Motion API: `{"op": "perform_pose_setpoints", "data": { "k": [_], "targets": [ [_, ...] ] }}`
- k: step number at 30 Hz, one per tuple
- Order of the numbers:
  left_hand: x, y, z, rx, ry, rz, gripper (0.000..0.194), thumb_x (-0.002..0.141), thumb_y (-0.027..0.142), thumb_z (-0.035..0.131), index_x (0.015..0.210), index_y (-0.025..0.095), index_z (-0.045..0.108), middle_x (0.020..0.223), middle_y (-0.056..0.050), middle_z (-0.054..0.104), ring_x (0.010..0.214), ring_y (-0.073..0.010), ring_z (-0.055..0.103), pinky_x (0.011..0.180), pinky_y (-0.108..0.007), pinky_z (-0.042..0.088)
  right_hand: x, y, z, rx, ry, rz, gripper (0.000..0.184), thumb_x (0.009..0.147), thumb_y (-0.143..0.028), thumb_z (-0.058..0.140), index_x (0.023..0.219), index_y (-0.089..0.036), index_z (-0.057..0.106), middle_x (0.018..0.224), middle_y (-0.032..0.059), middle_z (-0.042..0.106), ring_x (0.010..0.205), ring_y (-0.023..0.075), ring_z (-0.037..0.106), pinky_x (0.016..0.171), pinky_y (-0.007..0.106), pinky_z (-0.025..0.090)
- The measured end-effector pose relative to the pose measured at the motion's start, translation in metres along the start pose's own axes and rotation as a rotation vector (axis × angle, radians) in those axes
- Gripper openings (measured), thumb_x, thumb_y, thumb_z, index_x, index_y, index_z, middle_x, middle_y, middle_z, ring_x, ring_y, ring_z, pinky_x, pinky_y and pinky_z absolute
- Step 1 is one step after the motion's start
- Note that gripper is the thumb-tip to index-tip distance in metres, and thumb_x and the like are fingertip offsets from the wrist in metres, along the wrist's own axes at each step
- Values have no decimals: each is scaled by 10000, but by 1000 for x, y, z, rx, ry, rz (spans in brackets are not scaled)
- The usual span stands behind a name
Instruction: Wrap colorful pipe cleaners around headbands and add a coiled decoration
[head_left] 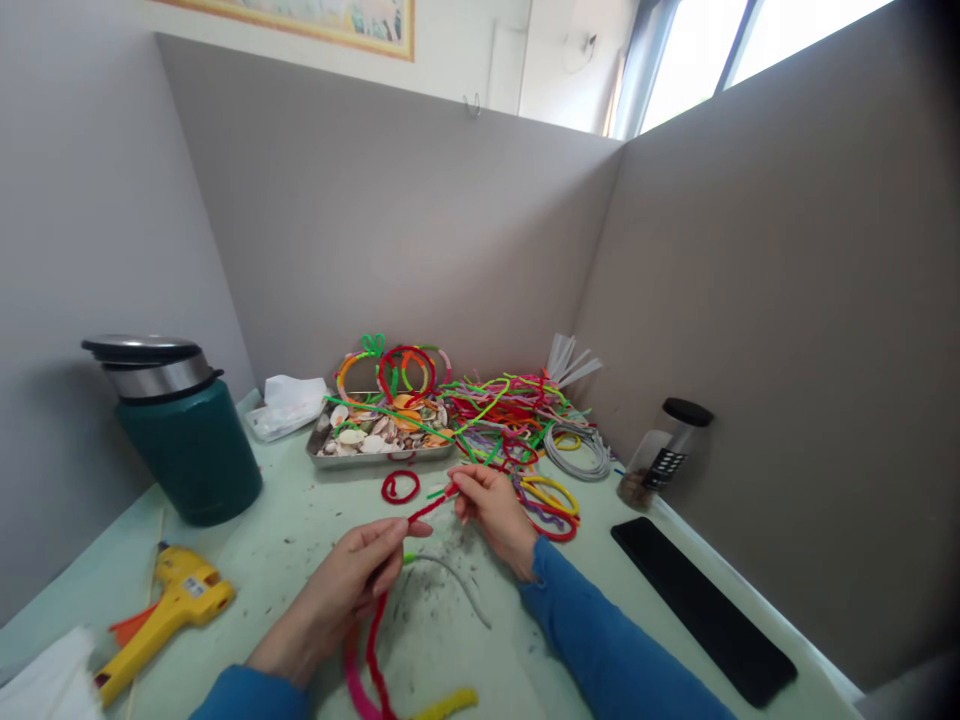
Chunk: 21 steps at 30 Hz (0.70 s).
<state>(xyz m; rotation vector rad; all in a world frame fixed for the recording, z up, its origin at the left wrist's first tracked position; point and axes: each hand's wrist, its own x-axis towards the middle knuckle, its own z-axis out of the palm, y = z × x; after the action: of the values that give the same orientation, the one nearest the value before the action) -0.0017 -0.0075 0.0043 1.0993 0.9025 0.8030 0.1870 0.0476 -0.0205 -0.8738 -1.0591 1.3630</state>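
Observation:
A red pipe cleaner [427, 509] stretches between my two hands above the table. My left hand [371, 560] pinches it between thumb and fingers, and a red length hangs down below that hand. The fingertips of my right hand [487, 500] are closed on its other end. Under the hands lie a grey curved strand [457, 578] with a green tip, a pink strand [352, 680] and a yellow fuzzy piece [446, 703]. Just beyond them rests a red coil [400, 487] of pipe cleaner.
A metal tray [375, 460] of shells stands at the back beside a heap of coloured pipe cleaners [502, 400]. A yellow glue gun [169, 610] and green bottle [191, 450] are left. A clear jar [660, 455] and black slab [697, 605] lie right. Grey partitions [390, 220] surround the table.

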Motion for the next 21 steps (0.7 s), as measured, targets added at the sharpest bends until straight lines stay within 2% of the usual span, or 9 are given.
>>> {"op": "perform_pose_setpoints", "data": {
  "k": [6,11,14,18,21],
  "targets": [
    [-1,0,2,26,-17,-19,434,807,480,497,1007,110,602,398,103,302,339,-38,123,323,-175,126,-2,1,5,-110,52,44,262,693,-398,626,716,-152,540,408,-52,526,348,78,454,355,170,340],
    [0,-1,1,25,-5,-24,406,799,466,519,983,114,602,396,106,297,348,-36,118,330,-170,111,-3,2,7,-170,68,62,232,743,-367,572,673,-151,526,470,-51,529,315,45,390,300,156,246],
    [1,0,1,17,24,-40,405,778,476,541,961,120,607,384,106,293,345,-37,116,326,-169,109,-2,-1,4,-16,98,82,266,731,-366,609,630,-149,493,496,-59,497,326,18,328,303,149,179],
    [3,-1,0,22,70,-45,392,770,474,555,942,128,617,362,110,270,345,-38,112,333,-165,107,1,-6,-3,340,-11,252,295,704,-319,672,639,-151,439,522,-72,449,345,-1,247,332,134,130],
    [4,-2,-2,-3,76,-56,363,774,453,566,934,133,623,357,110,257,354,-38,115,348,-162,103,3,-10,-7,435,-61,316,277,732,-278,662,670,-158,420,541,-76,424,356,-3,229,342,124,143]
  ]
}}
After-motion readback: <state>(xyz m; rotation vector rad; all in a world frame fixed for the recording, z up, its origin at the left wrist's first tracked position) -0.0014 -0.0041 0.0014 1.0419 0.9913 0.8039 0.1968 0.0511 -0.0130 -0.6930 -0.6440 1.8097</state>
